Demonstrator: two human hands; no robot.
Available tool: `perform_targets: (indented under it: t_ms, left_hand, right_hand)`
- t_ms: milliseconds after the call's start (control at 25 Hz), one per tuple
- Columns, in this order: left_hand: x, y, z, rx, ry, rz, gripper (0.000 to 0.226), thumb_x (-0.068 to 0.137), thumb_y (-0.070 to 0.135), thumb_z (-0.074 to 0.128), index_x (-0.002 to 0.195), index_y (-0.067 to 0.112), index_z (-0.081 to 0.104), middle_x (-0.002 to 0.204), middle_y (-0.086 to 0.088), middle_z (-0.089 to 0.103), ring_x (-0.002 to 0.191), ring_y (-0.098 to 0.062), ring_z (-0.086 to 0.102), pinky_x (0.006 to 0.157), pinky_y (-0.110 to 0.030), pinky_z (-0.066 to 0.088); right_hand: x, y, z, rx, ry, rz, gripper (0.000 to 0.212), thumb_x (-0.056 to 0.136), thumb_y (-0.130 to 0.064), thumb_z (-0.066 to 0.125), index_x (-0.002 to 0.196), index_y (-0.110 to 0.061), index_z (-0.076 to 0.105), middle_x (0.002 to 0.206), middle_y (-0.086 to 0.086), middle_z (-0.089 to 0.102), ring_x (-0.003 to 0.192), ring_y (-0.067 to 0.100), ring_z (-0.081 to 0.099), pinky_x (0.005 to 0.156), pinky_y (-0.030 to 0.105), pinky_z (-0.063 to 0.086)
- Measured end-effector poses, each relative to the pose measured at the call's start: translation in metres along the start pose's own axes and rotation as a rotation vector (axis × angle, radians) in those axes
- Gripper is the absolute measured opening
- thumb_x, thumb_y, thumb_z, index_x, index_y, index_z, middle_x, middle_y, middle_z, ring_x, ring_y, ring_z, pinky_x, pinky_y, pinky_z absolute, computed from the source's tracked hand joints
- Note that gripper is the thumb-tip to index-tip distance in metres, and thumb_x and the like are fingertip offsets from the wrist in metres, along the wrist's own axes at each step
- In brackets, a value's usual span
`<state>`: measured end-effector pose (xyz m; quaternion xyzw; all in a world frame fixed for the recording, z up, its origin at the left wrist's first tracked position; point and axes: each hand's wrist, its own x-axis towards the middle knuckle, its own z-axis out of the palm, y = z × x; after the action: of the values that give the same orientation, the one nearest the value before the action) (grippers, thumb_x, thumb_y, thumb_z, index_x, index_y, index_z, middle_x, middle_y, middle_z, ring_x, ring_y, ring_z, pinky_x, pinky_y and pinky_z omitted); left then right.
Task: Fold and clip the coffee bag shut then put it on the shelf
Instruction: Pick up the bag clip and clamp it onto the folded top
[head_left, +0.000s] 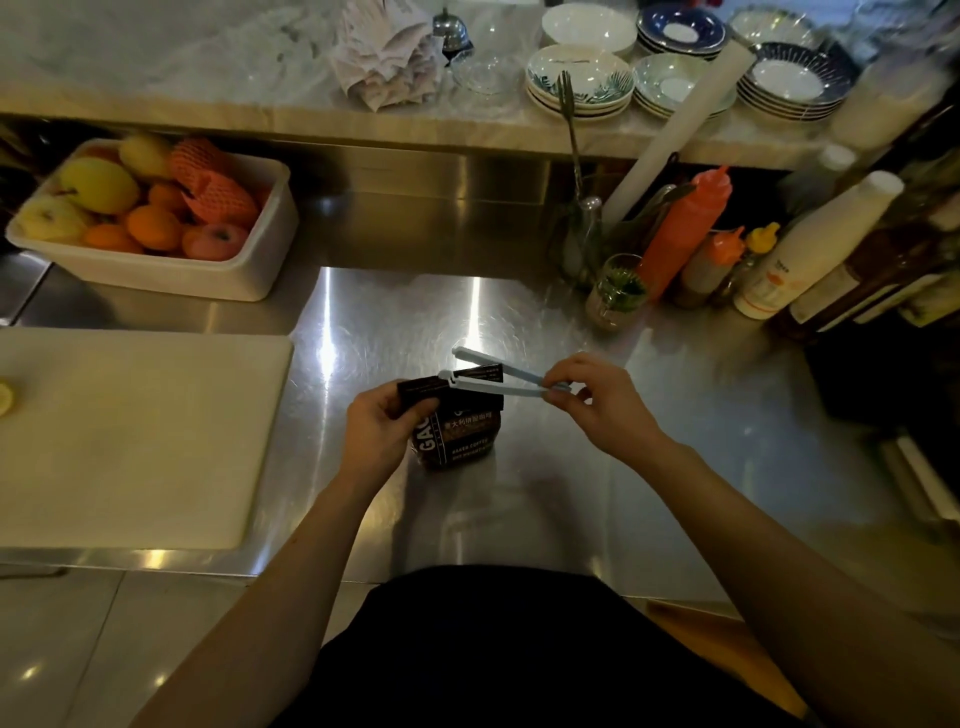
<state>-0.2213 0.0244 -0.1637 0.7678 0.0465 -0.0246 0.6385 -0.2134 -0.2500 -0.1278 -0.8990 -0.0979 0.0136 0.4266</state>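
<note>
Left hand (382, 421) grips the folded top edge of the coffee bag (460, 434), which stands upright on the steel surface (571, 493); right hand (592, 397) pinches the hinged end of a light blue clip (493, 371) whose two arms are spread apart, the lower arm lying across the bag's fold. A white cutting board (135, 441) lies left of the bag, a tub of fruit (156, 218) behind-left, squeeze bottles (685, 228) behind-right, and the shelf (260, 111) with stacked dishes (579, 78) runs behind it.

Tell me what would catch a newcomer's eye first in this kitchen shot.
Probably the dark coffee bag mid-counter, its top folded, with the left hand pinching the fold and the right hand holding an open pale blue clip over it. Next, the bright fruit tub at back left.
</note>
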Motion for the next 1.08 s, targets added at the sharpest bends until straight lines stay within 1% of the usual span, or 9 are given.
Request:
perform_targets:
  t_ms: [120, 240, 280, 480, 640, 760, 920, 1000, 1080]
  left_hand:
    - [-0.001, -0.005, 0.001, 0.024, -0.006, -0.013, 0.022, 0.085, 0.011, 0.074, 0.106, 0.017, 0.075, 0.104, 0.002, 0.077, 0.105, -0.013, 0.07, 0.092, -0.032, 0.053]
    - [-0.006, -0.006, 0.004, -0.02, -0.028, -0.006, 0.032, 0.086, 0.009, 0.072, 0.102, 0.036, 0.073, 0.104, 0.011, 0.077, 0.107, -0.007, 0.068, 0.091, -0.028, 0.053]
    - [-0.008, -0.008, 0.005, -0.041, -0.014, -0.016, 0.033, 0.087, 0.008, 0.071, 0.102, 0.038, 0.072, 0.105, 0.011, 0.077, 0.108, -0.008, 0.068, 0.091, -0.028, 0.054]
    - [-0.006, -0.015, 0.01, -0.052, 0.048, -0.063, 0.027, 0.088, 0.009, 0.071, 0.112, 0.019, 0.072, 0.111, -0.003, 0.075, 0.109, -0.015, 0.069, 0.094, -0.035, 0.054]
    - [-0.005, -0.015, 0.01, -0.089, 0.06, -0.055, 0.027, 0.086, 0.008, 0.072, 0.111, 0.021, 0.072, 0.109, 0.0, 0.076, 0.105, -0.011, 0.07, 0.086, -0.022, 0.056]
    - [-0.008, -0.017, 0.011, -0.112, 0.068, -0.058, 0.026, 0.086, 0.01, 0.072, 0.107, 0.027, 0.072, 0.105, 0.007, 0.076, 0.103, -0.008, 0.071, 0.077, -0.014, 0.054]
    - [-0.008, -0.02, 0.012, -0.109, 0.066, -0.038, 0.025, 0.086, 0.014, 0.074, 0.101, 0.035, 0.072, 0.098, 0.019, 0.075, 0.102, -0.001, 0.07, 0.077, -0.012, 0.053]
    - [-0.006, -0.023, 0.012, -0.103, 0.079, -0.06, 0.023, 0.085, 0.017, 0.075, 0.104, 0.03, 0.073, 0.102, 0.015, 0.075, 0.104, -0.003, 0.069, 0.081, -0.015, 0.053]
    - [-0.005, -0.025, 0.012, -0.097, 0.078, -0.085, 0.026, 0.085, 0.018, 0.075, 0.111, 0.021, 0.073, 0.11, 0.007, 0.075, 0.107, -0.005, 0.067, 0.084, -0.018, 0.053]
  right_hand:
    - [0.007, -0.003, 0.004, -0.058, -0.036, -0.034, 0.011, 0.086, -0.012, 0.071, 0.096, -0.015, 0.074, 0.097, 0.001, 0.066, 0.085, 0.011, 0.06, 0.073, 0.027, 0.05]
    - [0.015, -0.008, 0.009, -0.095, -0.055, -0.081, 0.01, 0.086, -0.013, 0.071, 0.095, -0.017, 0.074, 0.098, 0.001, 0.067, 0.087, 0.016, 0.061, 0.075, 0.034, 0.053]
    - [0.017, -0.009, 0.01, -0.101, -0.061, -0.089, 0.011, 0.086, -0.013, 0.071, 0.096, -0.018, 0.073, 0.099, 0.002, 0.068, 0.087, 0.016, 0.061, 0.075, 0.035, 0.054]
    - [0.026, -0.012, 0.015, -0.108, -0.082, -0.105, 0.011, 0.087, -0.013, 0.071, 0.097, -0.018, 0.072, 0.099, 0.001, 0.069, 0.088, 0.016, 0.062, 0.077, 0.034, 0.055]
    - [0.031, -0.014, 0.016, -0.139, -0.1, -0.137, 0.012, 0.086, -0.012, 0.071, 0.098, -0.015, 0.073, 0.099, 0.003, 0.071, 0.087, 0.017, 0.063, 0.077, 0.035, 0.055]
    - [0.033, -0.013, 0.016, -0.144, -0.114, -0.137, 0.012, 0.085, -0.014, 0.072, 0.097, -0.015, 0.073, 0.098, 0.003, 0.072, 0.086, 0.016, 0.063, 0.075, 0.032, 0.054]
    - [0.037, -0.012, 0.019, -0.133, -0.125, -0.11, 0.01, 0.084, -0.016, 0.074, 0.093, -0.021, 0.072, 0.092, -0.003, 0.07, 0.078, 0.008, 0.06, 0.072, 0.021, 0.051]
    - [0.039, -0.013, 0.022, -0.112, -0.126, -0.087, 0.013, 0.085, -0.017, 0.074, 0.091, -0.027, 0.068, 0.089, -0.01, 0.066, 0.076, 0.004, 0.06, 0.07, 0.012, 0.046]
    - [0.039, -0.014, 0.025, -0.066, -0.118, -0.061, 0.02, 0.084, -0.018, 0.074, 0.092, -0.031, 0.061, 0.086, -0.019, 0.062, 0.081, -0.004, 0.061, 0.066, 0.005, 0.046]
